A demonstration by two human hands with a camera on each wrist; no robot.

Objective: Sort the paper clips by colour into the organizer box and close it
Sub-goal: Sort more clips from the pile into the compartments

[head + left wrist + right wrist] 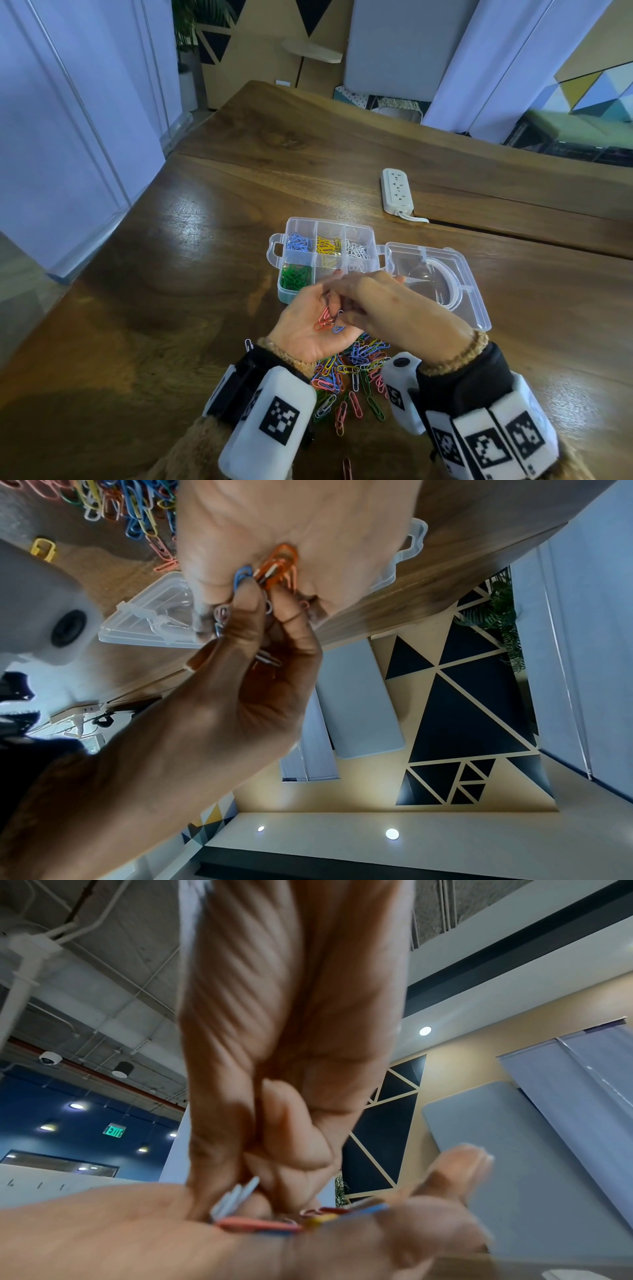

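Left hand: the left hand (308, 330) lies palm up just above the pile, fingers loosely cupped and pointing toward the box; a few clips rest in the palm.
Palm clips: the pink clips (325, 318) and a blue clip (338, 329) sit on the palm; in the left wrist view the same bunch looks orange (279, 566), with the blue clip beside it (242, 575).
Right hand: the right hand (387, 305) comes in from the right, back up, its curled fingers dipped into the left palm; thumb (246, 610) and forefinger are pressed together on clips there.
Right grip: a pale clip (236, 1196) shows at the fingertips in the right wrist view; its colour is hard to tell through the blur.
Pile: the pile (352, 373) of mixed clips lies on the table (171, 274) under and behind both hands, between the wrists.
Box: the box (322, 257) stands open just beyond the fingertips; blue, yellow and white clips are in its far row and green ones in the near-left cell.
Lid: the lid (442, 284) lies flat to the right of the box, partly under the right hand.
Stray clip: a lone clip (249, 343) lies beside the left wrist.
Power strip: the strip (397, 190) lies well beyond the right hand.
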